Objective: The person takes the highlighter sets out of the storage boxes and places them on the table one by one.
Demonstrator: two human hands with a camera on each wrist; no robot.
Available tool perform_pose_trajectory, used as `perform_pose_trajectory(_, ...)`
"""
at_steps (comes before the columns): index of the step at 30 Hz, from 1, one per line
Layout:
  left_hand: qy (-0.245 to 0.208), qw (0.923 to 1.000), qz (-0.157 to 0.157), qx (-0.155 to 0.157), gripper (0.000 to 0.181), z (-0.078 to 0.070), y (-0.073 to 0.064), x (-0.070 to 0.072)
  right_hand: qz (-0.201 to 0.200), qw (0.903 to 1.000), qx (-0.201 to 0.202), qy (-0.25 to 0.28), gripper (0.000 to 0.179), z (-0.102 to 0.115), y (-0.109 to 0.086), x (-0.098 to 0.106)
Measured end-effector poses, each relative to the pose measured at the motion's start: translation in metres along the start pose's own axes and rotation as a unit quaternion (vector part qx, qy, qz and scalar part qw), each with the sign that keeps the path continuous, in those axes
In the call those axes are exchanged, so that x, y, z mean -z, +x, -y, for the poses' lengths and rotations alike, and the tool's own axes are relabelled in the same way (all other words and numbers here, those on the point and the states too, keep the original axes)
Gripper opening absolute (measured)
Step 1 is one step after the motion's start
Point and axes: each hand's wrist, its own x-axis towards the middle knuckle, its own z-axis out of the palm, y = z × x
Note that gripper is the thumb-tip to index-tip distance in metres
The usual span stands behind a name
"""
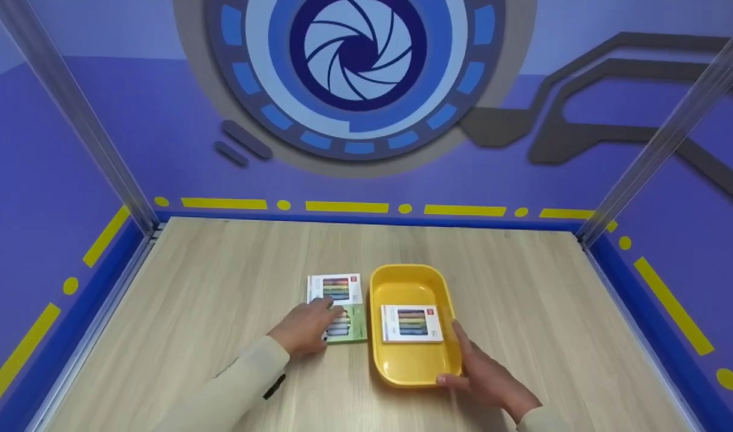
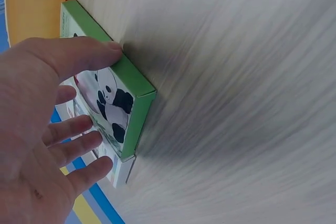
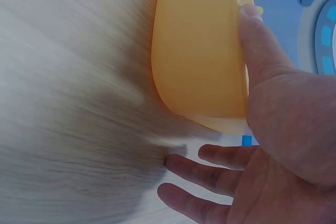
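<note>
My left hand (image 1: 306,327) reaches over a flat green box (image 1: 359,321) on the table. Its thumb tip meets the box's green edge, while the other fingers spread loosely over the printed face. A panda (image 2: 114,100) decorates that face in the left wrist view. Directly behind lies a white box (image 1: 339,285) printed with a row of coloured sticks. A similar white box (image 1: 412,324) rests inside the yellow tray (image 1: 408,363). At the tray's right side is my right hand (image 1: 489,375), thumb at the rim and the other fingers extended, as the right wrist view shows.
The wood-patterned table (image 1: 234,276) carries the boxes and tray. A purple printed panel (image 1: 132,132) rises behind it, with more panels at both sides. Transparent corner posts (image 1: 666,132) stand at the back corners. The tray sits just right of the green box.
</note>
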Motion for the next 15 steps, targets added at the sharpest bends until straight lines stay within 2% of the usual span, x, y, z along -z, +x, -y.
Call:
perform_pose_trajectory(10,-0.034,0.9992,-0.020,0.010,0.073,0.0018,0.0018,0.0014,0.000,1.0000,-0.003,0.003,0.120,0.0005,-0.0010,0.0003)
perform_pose_trajectory(15,-0.040,0.9985,-0.038,0.001,0.075,0.0045,0.0045,0.0013,-0.003,1.0000,-0.001,0.000,0.119,0.0000,-0.0014,-0.0010)
